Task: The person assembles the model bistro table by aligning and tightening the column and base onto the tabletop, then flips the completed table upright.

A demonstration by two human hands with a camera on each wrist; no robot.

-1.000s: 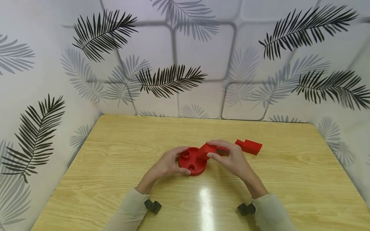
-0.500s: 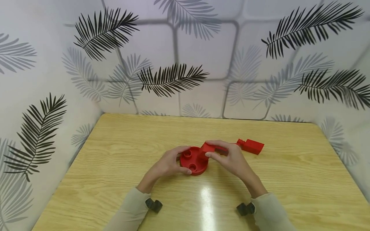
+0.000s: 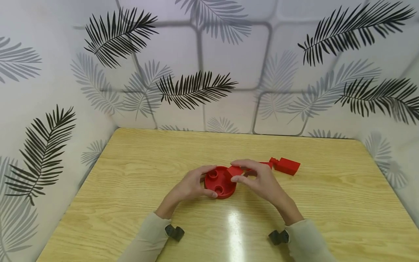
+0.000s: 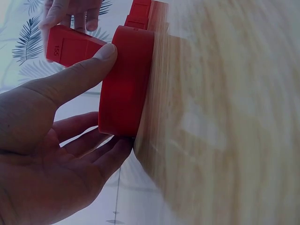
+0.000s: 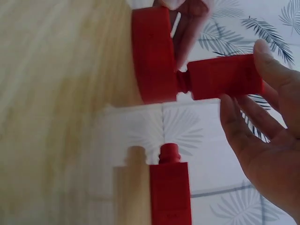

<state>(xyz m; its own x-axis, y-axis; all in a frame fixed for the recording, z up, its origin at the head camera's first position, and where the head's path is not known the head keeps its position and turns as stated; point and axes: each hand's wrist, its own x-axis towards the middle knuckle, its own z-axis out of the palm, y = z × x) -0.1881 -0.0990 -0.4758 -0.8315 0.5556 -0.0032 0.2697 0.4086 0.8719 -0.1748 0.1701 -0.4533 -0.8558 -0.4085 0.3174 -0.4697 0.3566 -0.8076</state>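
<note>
- Since half a second ago, my right hand [image 3: 256, 178] has edged slightly leftward, and the red block [image 5: 225, 77] in it shows lower, with less of its side visible from above.
- Under both my hands lies the table [image 3: 147, 156], pale yellow wood-look with fine streaky grain and a glossy glare patch.
- Flat on it is a round red base [image 4: 126, 86], shallow and smooth-walled; my left hand [image 3: 193, 183] grasps its left side, thumb near me, fingers beyond.
- Thumb and fingertips of my right hand pinch the block's upper end, over the base's right side; it is box-shaped and flat-faced.
- Beyond that hand lie two loose red pieces [image 3: 286, 166], smooth and blocky, one partly hidden.
- Ring-shaped sockets [image 3: 213, 174] rise inside the base.
- Between block and base shows a narrow peg [image 5: 183, 82]; I cannot tell how deep it sits.
</note>
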